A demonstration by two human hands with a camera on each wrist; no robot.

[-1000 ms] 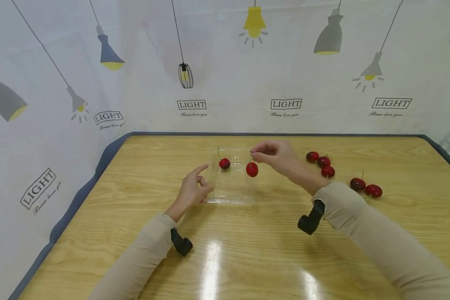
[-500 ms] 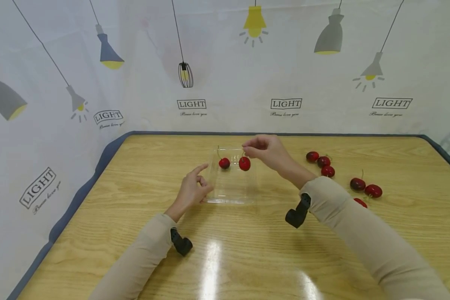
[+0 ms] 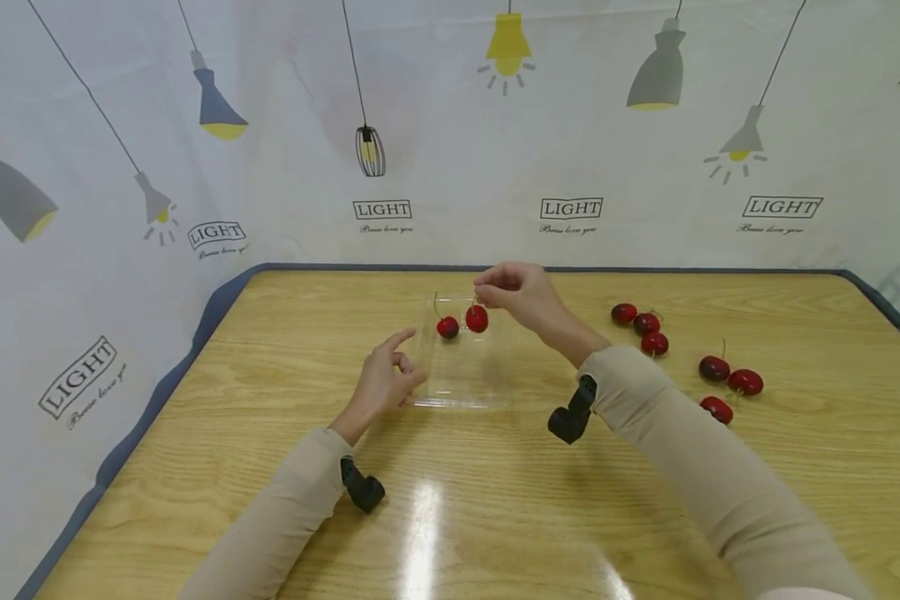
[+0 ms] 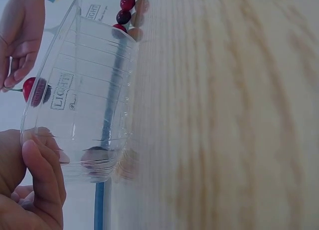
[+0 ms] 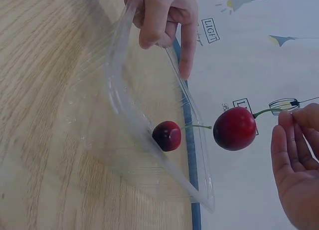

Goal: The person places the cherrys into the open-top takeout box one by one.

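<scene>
A clear, rectangular plastic box (image 3: 459,403) has its corner rim pinched by the left hand (image 3: 385,379); the right hand (image 3: 521,296), nearer the far side, grips a glossy red round cherry (image 3: 477,319) hanging just below its fingertips, right of a dark-red round cherry (image 3: 447,327) inside, by a thin green stem (image 5: 266,111). Only the left wrist view shows the held cherry crossing the rim's line.
</scene>
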